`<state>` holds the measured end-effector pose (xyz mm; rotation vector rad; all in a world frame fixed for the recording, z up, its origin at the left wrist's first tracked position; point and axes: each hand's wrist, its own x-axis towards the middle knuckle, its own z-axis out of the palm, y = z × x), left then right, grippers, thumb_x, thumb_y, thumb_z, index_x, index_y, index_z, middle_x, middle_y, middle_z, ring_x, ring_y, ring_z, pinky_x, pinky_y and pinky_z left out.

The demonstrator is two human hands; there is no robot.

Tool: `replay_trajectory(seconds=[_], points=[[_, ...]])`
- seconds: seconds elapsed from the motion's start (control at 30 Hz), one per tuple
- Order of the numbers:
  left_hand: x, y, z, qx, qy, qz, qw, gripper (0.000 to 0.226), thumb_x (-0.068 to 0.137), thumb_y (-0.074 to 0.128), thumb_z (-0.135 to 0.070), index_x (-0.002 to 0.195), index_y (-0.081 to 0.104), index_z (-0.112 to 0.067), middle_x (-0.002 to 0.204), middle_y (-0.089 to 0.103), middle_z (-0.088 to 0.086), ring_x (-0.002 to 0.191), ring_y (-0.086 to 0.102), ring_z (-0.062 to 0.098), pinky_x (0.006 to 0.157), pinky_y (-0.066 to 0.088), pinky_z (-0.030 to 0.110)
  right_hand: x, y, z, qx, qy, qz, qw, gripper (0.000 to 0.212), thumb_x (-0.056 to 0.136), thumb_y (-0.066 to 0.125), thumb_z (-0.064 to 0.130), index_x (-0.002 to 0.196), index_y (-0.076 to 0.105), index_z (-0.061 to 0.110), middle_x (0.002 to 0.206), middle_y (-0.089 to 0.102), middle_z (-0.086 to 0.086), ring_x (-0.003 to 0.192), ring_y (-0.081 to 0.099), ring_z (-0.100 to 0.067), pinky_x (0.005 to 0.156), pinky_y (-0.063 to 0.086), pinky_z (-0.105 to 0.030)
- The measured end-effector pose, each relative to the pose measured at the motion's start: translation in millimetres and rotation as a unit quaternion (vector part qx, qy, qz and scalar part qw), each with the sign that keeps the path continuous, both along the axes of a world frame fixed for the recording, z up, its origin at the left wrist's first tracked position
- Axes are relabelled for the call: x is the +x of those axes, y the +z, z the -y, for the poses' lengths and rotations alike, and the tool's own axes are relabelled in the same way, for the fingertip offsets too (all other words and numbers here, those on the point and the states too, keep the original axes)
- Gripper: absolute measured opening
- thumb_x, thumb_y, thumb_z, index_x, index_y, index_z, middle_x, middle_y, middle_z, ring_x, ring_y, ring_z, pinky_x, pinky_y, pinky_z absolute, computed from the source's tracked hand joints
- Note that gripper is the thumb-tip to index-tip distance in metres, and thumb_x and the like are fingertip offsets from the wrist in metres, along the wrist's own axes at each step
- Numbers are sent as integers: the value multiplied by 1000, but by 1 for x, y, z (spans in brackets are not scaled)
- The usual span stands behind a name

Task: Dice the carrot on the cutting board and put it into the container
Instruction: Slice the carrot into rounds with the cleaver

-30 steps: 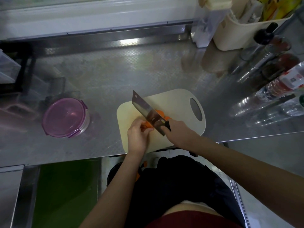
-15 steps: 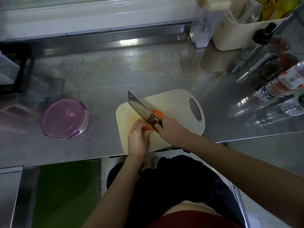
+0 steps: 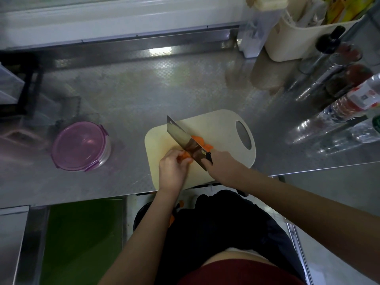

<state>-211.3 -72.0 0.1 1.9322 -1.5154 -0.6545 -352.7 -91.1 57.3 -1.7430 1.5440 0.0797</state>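
Observation:
A cream cutting board lies at the counter's front edge. On it my left hand holds an orange carrot piece down with curled fingers. My right hand grips the dark handle of a cleaver, whose blade slants across the board just right of the held piece. Cut carrot slices lie behind the blade. A round container with a purple lid stands on the counter left of the board, its lid on.
The steel counter stretches behind the board. Several bottles lean at the right, with a cream caddy at the back right. A clear bin and black rack sit at the far left.
The cleaver dropped and shifted left half a second ago, then rose again to a slant like before. My left hand has stayed on the carrot piece.

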Motion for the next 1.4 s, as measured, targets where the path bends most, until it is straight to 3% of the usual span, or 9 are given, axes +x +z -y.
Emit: replay_trajectory(seconds=[0.1,0.33,0.5,0.73,0.8,1.0,1.1,1.2,1.4], points=[[1,-1,-1,4,-3,3,1000,14,73,77,-12,82,70,-5,87,66,9,78,60,20,73,35,13,-1,0,-2,8,-5,2,1000,33,98,41,29,112,50,0,107,58,-20,97,56,-34,82,42,-36],[2,-2,-6,1,-4,0,1000,10,72,76,-7,78,68,-4,83,64,10,73,58,19,71,35,12,15,-3,3,-11,3,6,1000,33,98,41,27,111,51,-3,115,54,-22,102,53,-34,72,30,-26],[5,-3,-8,7,-2,6,1000,14,73,76,-10,81,68,-2,84,65,10,75,60,22,72,37,13,24,-8,7,-20,9,-7,1000,34,97,42,30,106,52,-2,111,56,-24,101,54,-34,76,38,-34],[1,2,0,38,-19,9,999,18,74,76,-14,87,70,-3,91,67,10,83,61,23,75,37,16,15,2,1,-14,30,-9,999,32,100,38,23,116,48,-2,114,54,-19,104,54,-32,71,34,-28],[1,1,3,45,-18,12,999,20,74,76,-17,89,70,-5,93,67,9,84,61,23,75,39,18,5,5,-5,-6,16,-1,1000,31,100,39,24,118,46,-1,106,52,-12,100,54,-31,69,31,-24],[0,1,5,41,-25,18,999,18,74,76,-17,88,70,-6,93,67,7,84,61,21,74,36,13,-12,-1,-16,19,-13,-11,1000,32,97,42,31,110,49,2,101,60,-20,77,50,-26,71,37,-29],[1,0,4,38,-25,20,999,18,74,76,-18,86,69,-7,90,66,7,81,60,20,74,39,16,-7,0,-11,14,-14,-8,1000,32,98,42,29,111,51,1,107,59,-19,84,52,-30,72,36,-28],[0,0,3,29,-26,14,999,14,73,75,-12,83,69,-5,87,66,8,79,60,21,73,40,17,5,-2,-7,-4,-13,11,1000,34,98,43,22,124,45,-1,118,50,-16,106,52,-33,73,30,-24],[1,0,1,16,-31,13,999,9,72,73,-5,80,68,-3,85,67,10,76,61,21,69,34,10,22,-27,3,-20,-27,31,999,36,94,47,22,119,48,-4,115,51,-25,106,54,-37,89,42,-40]])
